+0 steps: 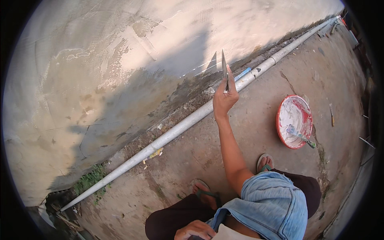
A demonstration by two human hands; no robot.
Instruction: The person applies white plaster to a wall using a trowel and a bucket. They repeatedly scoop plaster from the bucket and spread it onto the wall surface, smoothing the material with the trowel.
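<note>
My right hand (225,97) is raised to the plastered wall (156,44), gripping a metal putty knife (223,63) whose blade stands edge-on at the wall, casting a thin shadow. My left hand (195,230) is low at the bottom edge, fingers curled by a pale flat item (234,235); what exactly it grips is hard to make out. A long pale pipe (176,130) runs diagonally along the wall's foot, with a small blue length of something (243,73) behind it. A red-rimmed basin (292,112) of white paste, a tool (304,138) resting in it, stands right of my arm.
A slim tool with a yellowish handle (332,118) lies on the cracked concrete ground (256,128) beyond the basin. Green weeds (90,180) grow by the pipe at lower left. Debris (154,154) lies along it. My sandalled feet (204,192) are below me.
</note>
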